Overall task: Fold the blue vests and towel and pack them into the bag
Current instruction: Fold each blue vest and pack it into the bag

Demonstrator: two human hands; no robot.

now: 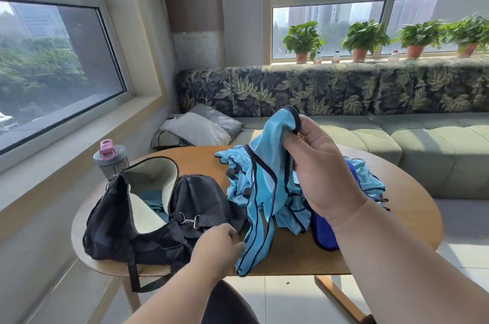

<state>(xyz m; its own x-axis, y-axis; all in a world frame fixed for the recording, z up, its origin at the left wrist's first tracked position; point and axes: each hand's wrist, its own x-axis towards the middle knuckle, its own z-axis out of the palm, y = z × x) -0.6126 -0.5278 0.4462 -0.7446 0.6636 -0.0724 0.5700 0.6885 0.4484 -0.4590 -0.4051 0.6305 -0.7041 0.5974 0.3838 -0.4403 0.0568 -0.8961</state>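
My right hand pinches the top of a light blue vest with dark trim and holds it up over the wooden table. My left hand grips the vest's lower edge near the table's front. More light blue vests lie heaped behind it. A dark blue towel lies under my right wrist, partly hidden. An open black bag with a pale lining sits at the left, with some blue cloth inside.
A grey bottle with a pink lid stands behind the bag at the table's far left edge. A sofa with a grey cushion runs behind the table. A dark chair back is below the table's front.
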